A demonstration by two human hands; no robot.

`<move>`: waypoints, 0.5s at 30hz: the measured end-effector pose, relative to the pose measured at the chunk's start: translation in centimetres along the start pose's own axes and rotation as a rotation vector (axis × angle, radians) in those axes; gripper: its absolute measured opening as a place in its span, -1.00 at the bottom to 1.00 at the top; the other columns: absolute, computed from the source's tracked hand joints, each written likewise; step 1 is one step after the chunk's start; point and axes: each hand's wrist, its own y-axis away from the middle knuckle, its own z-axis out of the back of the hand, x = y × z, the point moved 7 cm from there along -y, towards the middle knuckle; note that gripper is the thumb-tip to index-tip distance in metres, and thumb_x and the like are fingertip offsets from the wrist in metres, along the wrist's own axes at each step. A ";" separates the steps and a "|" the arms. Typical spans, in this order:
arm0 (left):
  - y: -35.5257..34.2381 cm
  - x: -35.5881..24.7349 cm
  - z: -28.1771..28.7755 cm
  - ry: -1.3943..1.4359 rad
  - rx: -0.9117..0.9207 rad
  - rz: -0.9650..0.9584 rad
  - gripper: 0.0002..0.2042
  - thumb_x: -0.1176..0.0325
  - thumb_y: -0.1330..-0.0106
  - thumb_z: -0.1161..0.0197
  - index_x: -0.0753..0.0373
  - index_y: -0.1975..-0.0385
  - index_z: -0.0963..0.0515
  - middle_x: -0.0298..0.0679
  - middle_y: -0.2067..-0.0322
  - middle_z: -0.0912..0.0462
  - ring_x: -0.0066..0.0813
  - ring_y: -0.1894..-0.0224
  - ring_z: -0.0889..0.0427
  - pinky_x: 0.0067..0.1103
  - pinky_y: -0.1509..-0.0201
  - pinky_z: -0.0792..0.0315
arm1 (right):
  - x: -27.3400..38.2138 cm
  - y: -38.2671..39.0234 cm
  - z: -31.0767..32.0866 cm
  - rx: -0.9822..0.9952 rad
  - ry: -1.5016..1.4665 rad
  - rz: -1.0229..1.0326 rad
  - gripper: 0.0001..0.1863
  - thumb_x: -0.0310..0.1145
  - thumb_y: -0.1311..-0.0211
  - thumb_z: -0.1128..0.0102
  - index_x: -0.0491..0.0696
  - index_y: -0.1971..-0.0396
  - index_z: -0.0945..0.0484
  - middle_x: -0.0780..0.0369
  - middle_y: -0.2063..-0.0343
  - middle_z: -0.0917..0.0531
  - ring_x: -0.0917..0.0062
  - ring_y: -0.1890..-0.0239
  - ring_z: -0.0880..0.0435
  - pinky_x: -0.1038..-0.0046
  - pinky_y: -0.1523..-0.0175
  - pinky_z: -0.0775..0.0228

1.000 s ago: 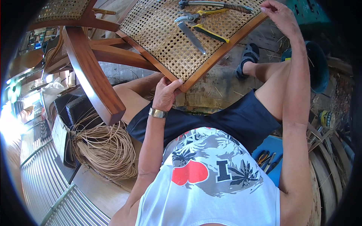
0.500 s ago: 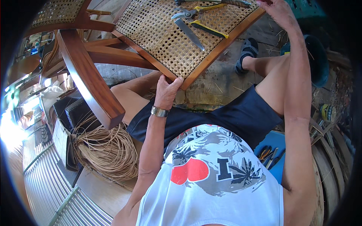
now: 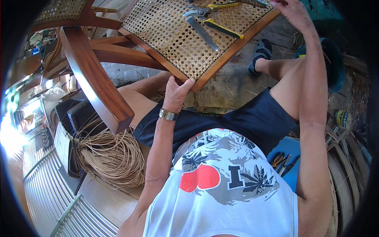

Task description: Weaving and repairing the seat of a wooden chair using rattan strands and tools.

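Observation:
The woven cane seat point(image 3: 158, 29) of a wooden chair lies in front of me, one corner pointing my way. My left hand point(image 3: 176, 94), with a metal watch on its wrist, is closed round that near corner, thumb on top by the cane. At the seat's right corner, my right hand point(image 3: 295, 15) grips the wooden frame point(image 3: 233, 49) with bent fingers, partly cut off by the view's upper edge. Pruning shears point(image 3: 202, 12) with yellow and black handles rest on the cane. Beside them lies a knife blade point(image 3: 202, 34). A dark tool point(image 3: 252, 3) with a metal tip sits farther back.
A curved wooden armrest point(image 3: 92, 75) juts toward me on the left. Below it lies a bundle of cane strands point(image 3: 112, 156). At my right are a blue tray point(image 3: 292, 173) with hand tools, a dark green bucket point(image 3: 331, 67) and bent wooden strips point(image 3: 347, 173).
The seat and the tools on it appear shifted slightly right and up in the view. Both hands keep their places on the seat's corners.

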 end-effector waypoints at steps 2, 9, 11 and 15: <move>0.0 0.0 0.0 -0.005 0.004 -0.006 -0.67 0.30 -0.31 -0.39 0.32 0.02 -0.53 -0.34 0.18 -0.65 -0.66 0.27 -0.60 -0.65 0.20 -0.52 | -0.1 0.0 -0.1 0.012 0.006 -0.002 -0.88 -0.48 -0.26 -0.31 -0.20 0.27 -0.68 0.16 0.40 -0.72 0.47 0.33 -0.68 0.41 0.19 -0.51; 0.2 -0.3 -0.3 0.029 0.035 -0.015 -0.66 0.30 -0.33 -0.37 0.32 0.00 -0.51 -0.35 0.16 -0.64 -0.66 0.24 -0.61 -0.65 0.20 -0.53 | 0.2 0.2 0.1 -0.001 -0.014 0.008 -0.89 -0.49 -0.27 -0.31 -0.19 0.26 -0.69 0.18 0.40 -0.72 0.49 0.33 -0.67 0.42 0.20 -0.51; 0.3 -0.4 -0.2 -0.002 0.025 -0.009 -0.64 0.30 -0.34 -0.36 0.34 -0.03 -0.51 -0.32 0.14 -0.65 -0.63 0.21 -0.62 -0.63 0.17 -0.54 | 0.7 0.4 0.4 -0.010 -0.013 0.012 -0.89 -0.49 -0.27 -0.31 -0.19 0.25 -0.69 0.18 0.40 -0.72 0.49 0.34 -0.67 0.42 0.20 -0.51; 1.1 -0.8 -0.4 -0.069 0.001 -0.055 -0.55 0.28 -0.39 -0.33 0.41 -0.16 -0.45 -0.26 0.04 -0.65 -0.55 0.07 -0.65 -0.58 0.04 -0.58 | 0.4 0.8 0.6 0.027 -0.053 -0.114 -0.89 -0.50 -0.27 -0.32 -0.19 0.25 -0.69 0.19 0.40 -0.72 0.49 0.34 -0.67 0.43 0.21 -0.52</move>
